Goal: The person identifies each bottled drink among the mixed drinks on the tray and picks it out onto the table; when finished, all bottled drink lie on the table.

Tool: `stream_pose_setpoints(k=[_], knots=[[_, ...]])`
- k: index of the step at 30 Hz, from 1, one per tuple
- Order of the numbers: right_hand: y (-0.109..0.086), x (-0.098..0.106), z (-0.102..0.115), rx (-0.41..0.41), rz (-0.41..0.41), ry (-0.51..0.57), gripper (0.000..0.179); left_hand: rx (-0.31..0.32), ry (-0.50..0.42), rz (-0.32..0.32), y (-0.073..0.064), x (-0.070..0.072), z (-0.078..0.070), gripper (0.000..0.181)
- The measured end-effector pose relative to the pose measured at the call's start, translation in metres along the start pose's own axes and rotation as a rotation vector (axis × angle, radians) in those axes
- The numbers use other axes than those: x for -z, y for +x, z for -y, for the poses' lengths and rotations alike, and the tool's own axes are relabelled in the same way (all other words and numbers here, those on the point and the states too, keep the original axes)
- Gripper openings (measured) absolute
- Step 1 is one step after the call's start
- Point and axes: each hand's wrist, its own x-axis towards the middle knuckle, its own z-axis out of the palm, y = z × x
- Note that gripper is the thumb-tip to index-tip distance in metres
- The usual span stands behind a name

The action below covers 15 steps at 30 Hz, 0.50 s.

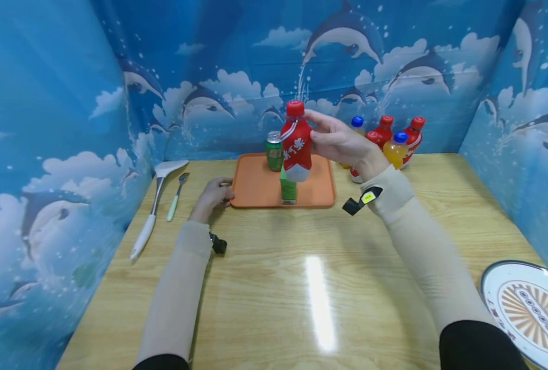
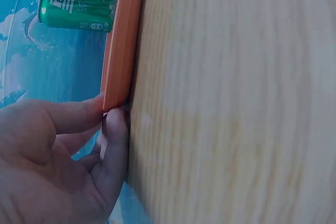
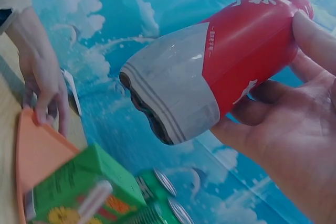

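My right hand [image 1: 341,141] grips a red-capped bottle [image 1: 297,141] with a red and white label, aloft over the orange tray [image 1: 251,192]. Its tilted base shows in the right wrist view, fingers curled around the red part [image 3: 252,45]. At the tray's left front corner, my left hand [image 1: 216,194] pinches the rim, thumb and fingers meeting at the edge in the left wrist view. On the tray stand a green drink carton [image 3: 86,187], partly behind the bottle in the head view, and green cans [image 2: 79,8], two of them visible in the right wrist view.
Several bottles stand at the back right, some with red caps, others orange with blue caps [image 1: 396,149]. A white-handled spatula [image 1: 149,226] and a small green-handled fork [image 1: 174,203] lie left. A patterned plate [image 1: 533,303] sits front right. Dolphin-print curtains enclose the table.
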Motion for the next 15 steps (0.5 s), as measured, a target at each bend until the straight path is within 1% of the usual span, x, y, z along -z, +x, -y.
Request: stream_pose_setpoints(k=[6, 10, 15], knots=[[-0.030, 0.021, 0.009, 0.042, 0.007, 0.031, 0.068, -0.003, -0.008, -0.005, 0.000, 0.002, 0.001, 0.061], [-0.053, 0.038, 0.015, 0.087, 0.024, 0.049, 0.066, -0.007, -0.009, -0.003, 0.001, 0.002, 0.001, 0.062], [-0.085, 0.060, 0.021, 0.177, 0.081, 0.189, 0.062, -0.012, -0.001, 0.011, 0.002, 0.002, 0.001, 0.059]])
